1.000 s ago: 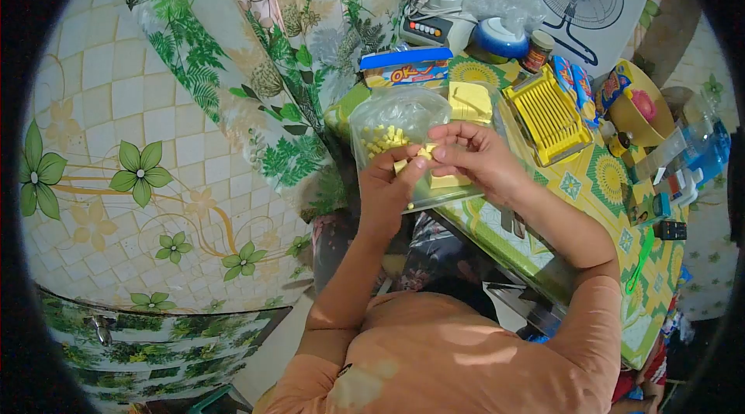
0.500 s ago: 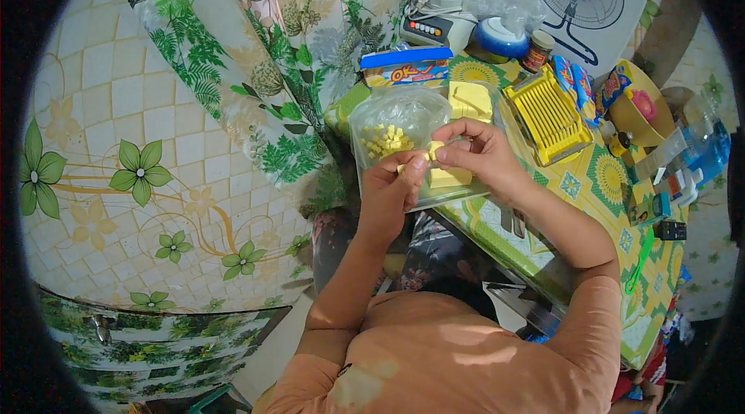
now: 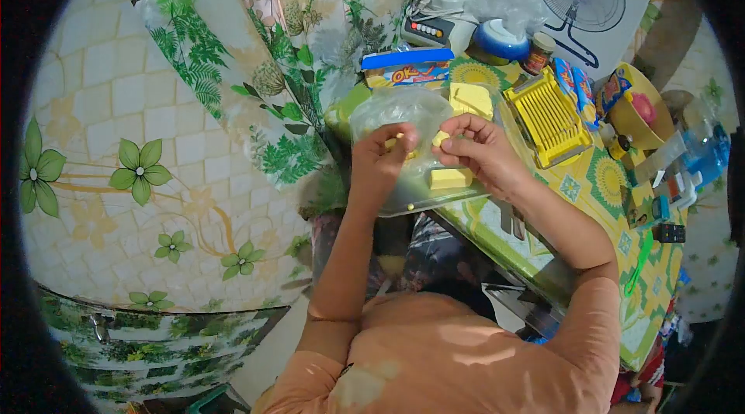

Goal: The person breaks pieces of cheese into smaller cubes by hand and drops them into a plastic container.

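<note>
My right hand [image 3: 483, 152] pinches a small yellow chunk [image 3: 440, 138] between thumb and fingers. Just left of it, my left hand [image 3: 380, 164] is closed, with a small yellow piece [image 3: 400, 135] showing at its fingertips. Both hands are over a clear plastic tray [image 3: 458, 198], a short gap apart. Below my right hand lies a yellow block [image 3: 452, 178]. Behind it rests a bigger yellow slab [image 3: 471, 99]. A clear plastic bag [image 3: 388, 110] sits in the tray's left part; my left hand mostly hides the yellow bits there. One tiny yellow bit [image 3: 410, 207] lies at the near rim.
A yellow slotted slicer [image 3: 548, 117] stands right of the tray. Behind are a blue-edged box [image 3: 407, 69], a blender [image 3: 438, 26], a blue-and-white bowl [image 3: 500, 40] and a jar [image 3: 538, 53]. Rightward are a yellow bucket [image 3: 640, 103] and a green-handled utensil [image 3: 639, 262].
My hands have drawn apart, the left one moving left and up. The yellow chunk stays in my right hand. A tiny yellow bit now shows at the tray's near rim.
</note>
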The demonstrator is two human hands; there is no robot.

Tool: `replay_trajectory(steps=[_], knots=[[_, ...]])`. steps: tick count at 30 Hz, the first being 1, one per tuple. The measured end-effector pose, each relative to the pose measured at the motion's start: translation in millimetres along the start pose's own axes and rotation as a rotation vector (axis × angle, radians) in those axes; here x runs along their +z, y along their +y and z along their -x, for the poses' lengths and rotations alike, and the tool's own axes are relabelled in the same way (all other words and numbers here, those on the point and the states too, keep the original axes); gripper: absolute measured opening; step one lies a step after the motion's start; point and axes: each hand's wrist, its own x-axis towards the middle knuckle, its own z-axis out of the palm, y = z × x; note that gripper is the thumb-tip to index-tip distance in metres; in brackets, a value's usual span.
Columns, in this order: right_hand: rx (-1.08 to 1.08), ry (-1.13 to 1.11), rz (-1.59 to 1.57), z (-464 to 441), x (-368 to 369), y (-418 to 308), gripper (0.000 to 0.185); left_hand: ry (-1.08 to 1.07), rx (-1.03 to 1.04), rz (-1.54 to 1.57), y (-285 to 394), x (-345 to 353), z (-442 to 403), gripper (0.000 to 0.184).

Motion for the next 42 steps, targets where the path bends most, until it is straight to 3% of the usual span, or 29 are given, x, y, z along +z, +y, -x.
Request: replay_trajectory(steps=[5,11,17,20,26,35,38,42], knots=[[-0.016,-0.068,-0.002,-1.1,-3.7,5.3,0.021,-0.121,0.015,-0.077,12.6,8.3,14.9,0.020],[0.013,-0.053,-0.033,0.1,-1.3,2.9,0.020,0.014,-0.014,-0.009,4.4,2.9,8.0,0.027],[-0.019,0.004,0.036,0.7,1.4,2.8,0.021,0.081,0.028,-0.170,-8.9,-12.3,-5.0,0.024],[-0.005,0.019,0.059,1.0,2.2,2.3,0.022,0.075,-0.035,-0.060,-4.5,-11.2,-3.7,0.023],[-0.042,-0.057,0.091,2.7,2.6,6.9,0.020,-0.132,-0.004,-0.052,12.2,2.3,17.5,0.022],[-0.041,-0.117,0.076,2.6,-0.1,9.4,0.017,-0.082,-0.232,0.046,12.0,-3.7,15.1,0.016],[-0.003,-0.023,0.055,1.7,2.6,8.5,0.017,0.068,-0.028,0.020,-5.7,-3.4,3.5,0.016],[0.016,0.030,0.099,-2.6,0.1,9.8,0.022,0.130,0.018,-0.029,-18.7,-12.0,-9.6,0.018]])
